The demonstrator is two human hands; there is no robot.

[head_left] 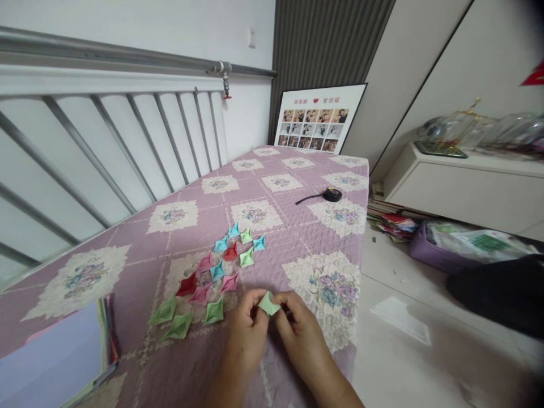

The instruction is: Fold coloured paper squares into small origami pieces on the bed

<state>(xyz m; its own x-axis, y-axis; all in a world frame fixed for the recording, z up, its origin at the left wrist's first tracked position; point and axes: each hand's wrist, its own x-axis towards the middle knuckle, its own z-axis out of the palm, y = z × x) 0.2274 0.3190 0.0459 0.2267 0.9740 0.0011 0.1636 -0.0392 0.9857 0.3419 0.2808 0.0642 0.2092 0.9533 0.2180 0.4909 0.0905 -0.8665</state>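
Note:
A small light green folded paper piece (269, 304) is pinched at its two sides between my hands, just above the flowered cloth. My left hand (250, 317) is closed on its left corner. On its right corner, the thumb and fingers of my right hand (295, 317) are closed too. Several similar folded paper pieces lie to the left and beyond: green ones (214, 310), red ones (186, 284), pink ones (230, 282) and blue ones (217, 271), set out in slanting rows. The fingertips partly cover the piece's edges.
A stack of coloured paper sheets (55, 351) lies at the near left. Farther back on the purple patterned tablecloth (297, 226) is a black corded object (332, 194). A railing (127, 147) runs along the left; a purple bin (437, 252) stands on the floor at right.

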